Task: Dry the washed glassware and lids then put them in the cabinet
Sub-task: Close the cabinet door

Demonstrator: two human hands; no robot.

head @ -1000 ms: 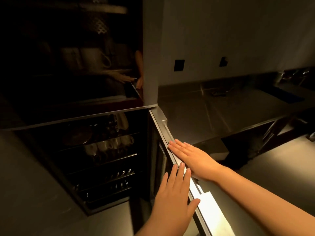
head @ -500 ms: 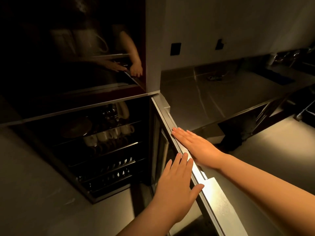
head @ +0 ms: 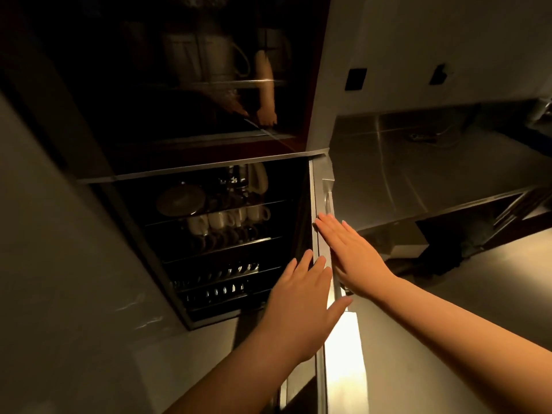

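Hands lie flat on the open cabinet door [head: 321, 204], which stands edge-on to the camera; the right hand [head: 351, 255] presses its outer steel face with straight fingers [head: 328, 227] spread beside the long door handle [head: 328, 204]; the left hand [head: 298, 309] rests against the door's inner side, fingers extended and relaxed, thumb splayed toward the bright lower edge; neither hand holds anything. Inside the cabinet [head: 167, 264], wire racks [head: 221, 249] carry the stored ware: a round lid [head: 180, 200] on the upper rack, a row of pale cups [head: 227, 219] below it, darker cups beneath, and small shiny pieces on the lowest racks, too dim to identify. Above, a dark glass panel [head: 179, 85] reflects an arm and pale jugs. To the right stretches a steel bench [head: 433, 174] under a plain wall [head: 448, 40].
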